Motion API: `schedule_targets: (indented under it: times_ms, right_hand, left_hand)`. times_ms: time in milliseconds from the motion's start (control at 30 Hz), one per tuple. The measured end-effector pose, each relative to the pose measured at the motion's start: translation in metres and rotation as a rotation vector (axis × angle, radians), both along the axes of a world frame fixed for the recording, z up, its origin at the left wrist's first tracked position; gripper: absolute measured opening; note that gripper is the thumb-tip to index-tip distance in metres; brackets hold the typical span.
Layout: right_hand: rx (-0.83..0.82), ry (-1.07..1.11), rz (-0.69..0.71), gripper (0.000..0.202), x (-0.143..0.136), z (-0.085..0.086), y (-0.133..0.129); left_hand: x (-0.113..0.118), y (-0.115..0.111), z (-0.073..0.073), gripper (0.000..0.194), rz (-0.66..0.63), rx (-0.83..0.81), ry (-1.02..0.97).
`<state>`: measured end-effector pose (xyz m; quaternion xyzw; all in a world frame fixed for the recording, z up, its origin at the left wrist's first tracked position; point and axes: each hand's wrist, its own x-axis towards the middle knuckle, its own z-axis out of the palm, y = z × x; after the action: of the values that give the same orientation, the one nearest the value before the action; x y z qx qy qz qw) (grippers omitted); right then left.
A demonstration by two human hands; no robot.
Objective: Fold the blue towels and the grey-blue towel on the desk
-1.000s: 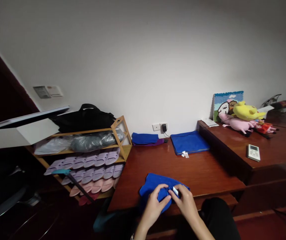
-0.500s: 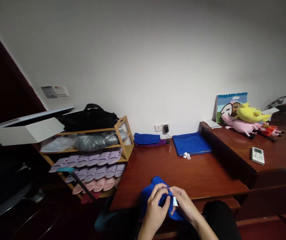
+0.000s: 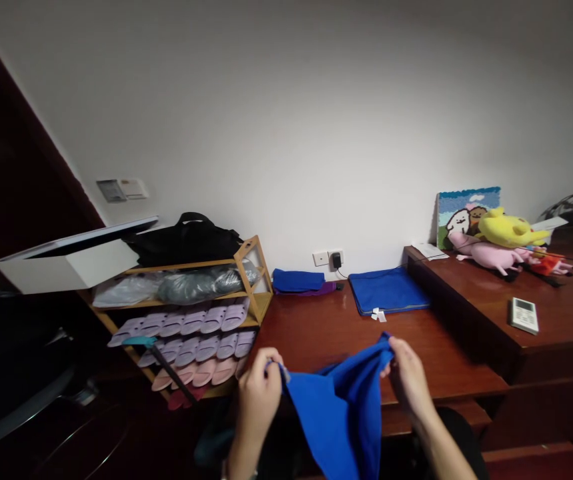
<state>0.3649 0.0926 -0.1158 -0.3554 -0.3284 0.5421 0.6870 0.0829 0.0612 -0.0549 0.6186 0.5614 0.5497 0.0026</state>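
Observation:
A blue cloth (image 3: pixel 339 417) hangs between my two hands at the front edge of the reddish-brown desk (image 3: pixel 311 330). My left hand (image 3: pixel 262 387) is closed on its upper left corner. The upper right corner is pinched in my right hand (image 3: pixel 407 373). Between them the fabric sags in folds, and its lower end runs out of the frame. Farther back on the desk lies a flat blue cloth piece (image 3: pixel 389 291) with white tags at its front edge. Beside the shelf, a folded blue cloth (image 3: pixel 298 281) rests on a purple one (image 3: pixel 322 289).
On the left a wooden rack (image 3: pixel 261 303) holds slippers (image 3: pixel 211 319), plastic-wrapped items, a black bag (image 3: pixel 191 241) and a white box (image 3: pixel 73 267). The higher desk at right carries plush toys (image 3: pixel 509 228), a picture and a white remote-like device (image 3: pixel 523 315).
My hands have moved apart, left and right, and the bunched blue cloth is now spread between them. The view has shifted slightly.

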Motion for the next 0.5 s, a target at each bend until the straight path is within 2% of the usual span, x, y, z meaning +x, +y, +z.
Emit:
schedule_targets:
  times_ms: [133, 267, 367, 500]
  right_hand:
    - [-0.043, 0.163, -0.365, 0.033, 0.092, 0.041, 0.015]
    - [-0.055, 0.210, -0.541, 0.014, 0.166, 0.074, 0.010]
    - [-0.100, 0.171, -0.623, 0.005, 0.197, 0.086, -0.005]
    - [-0.108, 0.059, -0.671, 0.010, 0.207, 0.085, -0.025]
  left_hand:
    - [-0.068, 0.020, 0.031, 0.022, 0.013, -0.162, -0.120]
    - [-0.126, 0.021, 0.041, 0.030, 0.086, -0.196, -0.244]
    - [-0.153, 0.014, 0.043, 0.028, 0.106, -0.225, -0.327]
    - [-0.160, 0.005, 0.041, 0.033, 0.029, -0.311, -0.517]
